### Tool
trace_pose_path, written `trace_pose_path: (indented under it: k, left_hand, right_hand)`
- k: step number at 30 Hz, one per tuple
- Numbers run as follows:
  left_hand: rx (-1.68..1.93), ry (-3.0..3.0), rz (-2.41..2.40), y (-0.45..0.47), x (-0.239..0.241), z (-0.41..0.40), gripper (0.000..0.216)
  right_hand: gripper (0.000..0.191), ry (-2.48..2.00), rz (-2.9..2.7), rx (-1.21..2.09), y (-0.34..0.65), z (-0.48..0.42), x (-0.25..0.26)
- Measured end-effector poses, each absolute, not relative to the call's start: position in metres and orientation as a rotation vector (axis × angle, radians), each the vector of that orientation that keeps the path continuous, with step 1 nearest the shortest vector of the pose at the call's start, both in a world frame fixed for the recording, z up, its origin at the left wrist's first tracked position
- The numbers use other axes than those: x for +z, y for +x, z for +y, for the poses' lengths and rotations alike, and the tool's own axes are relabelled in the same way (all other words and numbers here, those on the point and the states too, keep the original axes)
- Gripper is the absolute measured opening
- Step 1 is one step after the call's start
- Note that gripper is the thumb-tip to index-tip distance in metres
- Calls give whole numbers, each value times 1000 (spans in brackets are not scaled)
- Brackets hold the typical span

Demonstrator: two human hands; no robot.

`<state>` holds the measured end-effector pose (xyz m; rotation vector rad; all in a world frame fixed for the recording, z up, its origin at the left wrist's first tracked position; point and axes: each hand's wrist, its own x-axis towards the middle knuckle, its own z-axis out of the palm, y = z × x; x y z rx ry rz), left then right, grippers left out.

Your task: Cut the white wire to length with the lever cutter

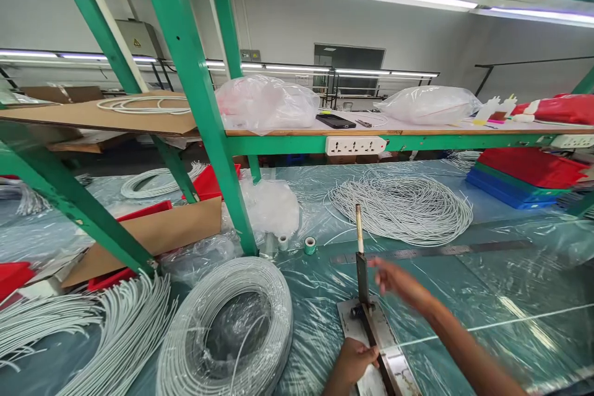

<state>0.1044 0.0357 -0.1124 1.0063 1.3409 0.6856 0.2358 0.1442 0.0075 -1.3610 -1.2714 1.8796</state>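
One left hand touching one silver-and-black metal lever fixture, grip undeterminable; one right hand, blurred, released beside its upright lever.

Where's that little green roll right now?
In the head view, the little green roll is near the middle of the picture, on the bench, just right of a small white roll and beyond the large wrapped coil.
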Motion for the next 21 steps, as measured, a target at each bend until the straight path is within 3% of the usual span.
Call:
trace_pose_path:
  k: [3, 11, 17, 21]
  left_hand:
    - [705, 1037, 1347, 106, -116, 36, 70]
    - [749, 1068, 1360, 104, -115, 43, 61]
    - [777, 1048, 1450, 108, -133, 46, 57]
    - [800, 1050, 1513, 111, -143, 46, 50]
  right_hand:
    - [42, -1453, -1011, 1677, 234, 218, 33]
    - [71, -1459, -1037, 1836, 198, 281, 45]
    - [59, -1500, -1067, 1861, 222, 247, 74]
    - [41, -1531, -1057, 1905, 261, 176, 87]
